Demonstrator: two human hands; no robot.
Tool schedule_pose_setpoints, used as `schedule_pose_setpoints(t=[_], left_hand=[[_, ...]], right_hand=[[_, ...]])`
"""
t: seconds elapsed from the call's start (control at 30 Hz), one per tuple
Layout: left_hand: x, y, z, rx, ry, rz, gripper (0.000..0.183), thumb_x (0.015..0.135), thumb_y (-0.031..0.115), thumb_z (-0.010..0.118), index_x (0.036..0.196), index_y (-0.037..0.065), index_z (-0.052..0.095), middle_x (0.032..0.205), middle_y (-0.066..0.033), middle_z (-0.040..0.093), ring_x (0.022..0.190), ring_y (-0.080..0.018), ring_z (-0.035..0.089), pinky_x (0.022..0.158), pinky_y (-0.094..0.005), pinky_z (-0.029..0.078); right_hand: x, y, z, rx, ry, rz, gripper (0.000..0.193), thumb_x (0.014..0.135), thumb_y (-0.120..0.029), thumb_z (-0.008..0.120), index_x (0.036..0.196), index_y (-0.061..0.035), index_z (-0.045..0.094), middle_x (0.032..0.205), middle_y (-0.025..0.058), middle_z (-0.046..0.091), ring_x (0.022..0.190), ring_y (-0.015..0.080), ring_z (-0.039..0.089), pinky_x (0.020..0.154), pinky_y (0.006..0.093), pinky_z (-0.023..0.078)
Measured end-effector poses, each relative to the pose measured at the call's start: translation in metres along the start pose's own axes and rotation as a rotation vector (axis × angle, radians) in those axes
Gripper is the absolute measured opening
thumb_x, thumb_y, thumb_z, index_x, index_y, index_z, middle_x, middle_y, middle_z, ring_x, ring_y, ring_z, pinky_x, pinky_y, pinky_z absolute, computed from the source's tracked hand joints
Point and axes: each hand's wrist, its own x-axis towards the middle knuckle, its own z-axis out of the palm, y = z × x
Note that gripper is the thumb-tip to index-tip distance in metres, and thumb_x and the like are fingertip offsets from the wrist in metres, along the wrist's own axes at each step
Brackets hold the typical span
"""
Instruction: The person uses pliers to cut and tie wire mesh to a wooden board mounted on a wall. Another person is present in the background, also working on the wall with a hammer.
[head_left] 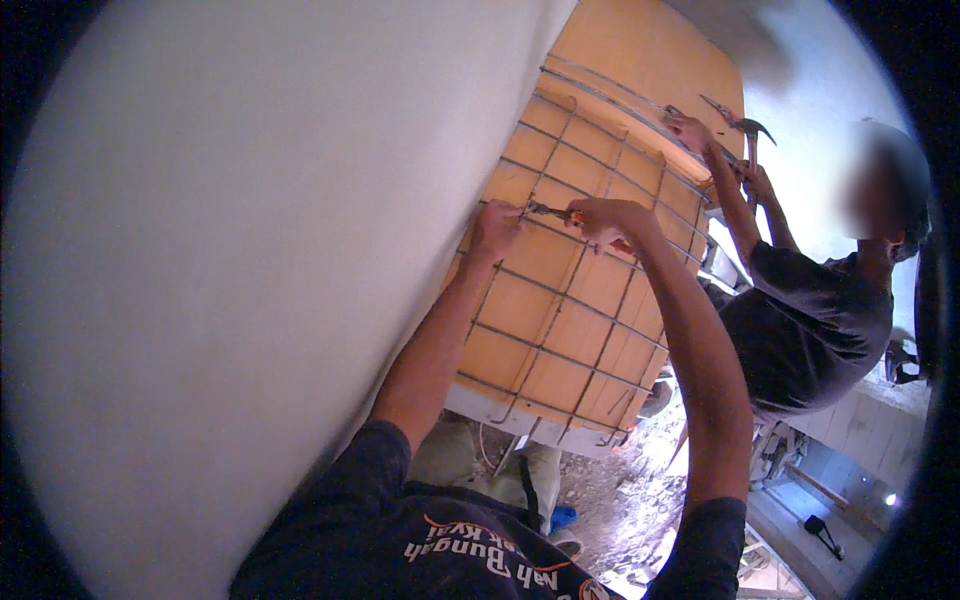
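My right hand (615,222) is wrapped round the orange handles of a pair of pliers (548,210). The jaws of the pliers point left, to a bar crossing in the steel rebar mesh (566,293). Just beside the jaws, my left hand (497,232) is closed at the left part of the mesh. Whatever its fingers pinch is too small to make out. The mesh lies over an orange board (540,262), and its bars cross in squares.
A pale wall (220,250) runs along my left. At the right another person (810,325) reaches over the board's far part, with a claw hammer (752,130) by their hands. Rubble (610,500) covers the floor below, near a blue thing (564,517).
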Motion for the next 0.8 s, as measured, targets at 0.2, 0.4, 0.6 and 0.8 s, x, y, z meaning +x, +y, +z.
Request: schedule_pose_setpoints(t=[0.2,0.4,0.6,0.8], left_hand=[[-0.002,0.014,-0.004,0.032,0.005,-0.032,0.027,0.076,0.006,0.079,0.102,-0.001,0.074,0.109,-0.017,0.067,0.097,-0.0286,0.068,0.086,-0.036,0.055],[-0.002,0.013,-0.001,-0.029,0.05,0.013,0.026,0.075,0.004,0.078,0.099,-0.002,0.073,0.107,-0.0205,0.067,0.098,-0.0329,0.067,0.088,-0.0385,0.054],[-0.002,0.016,-0.001,-0.016,0.033,-0.03,0.024,0.073,0.003,0.079,0.095,-0.002,0.073,0.107,-0.0195,0.067,0.098,-0.0329,0.067,0.086,-0.0383,0.055],[-0.002,0.034,-0.005,0.044,-0.003,-0.058,0.023,0.074,0.004,0.079,0.096,-0.001,0.074,0.107,-0.0197,0.067,0.098,-0.0334,0.067,0.085,-0.0395,0.054]], right_hand=[[-0.016,-0.021,-0.004,-0.07,-0.01,0.07,0.049,0.083,0.0,0.051,0.127,-0.0211,0.057,0.092,0.0098,0.067,0.071,0.0205,0.07,0.052,0.0396,0.048],[0.005,0.007,0.002,-0.018,-0.003,-0.031,0.048,0.083,-0.003,0.052,0.127,-0.0206,0.057,0.093,0.0098,0.067,0.073,0.02,0.069,0.055,0.0394,0.048],[-0.003,-0.011,-0.001,-0.012,0.021,-0.014,0.044,0.087,-0.005,0.053,0.128,-0.0213,0.057,0.091,0.0119,0.065,0.078,0.0193,0.069,0.056,0.0393,0.048],[0.015,0.007,0.005,-0.209,0.177,-0.16,0.033,0.091,-0.013,0.057,0.123,-0.022,0.061,0.095,0.014,0.069,0.087,0.0296,0.07,0.068,0.0439,0.053]])
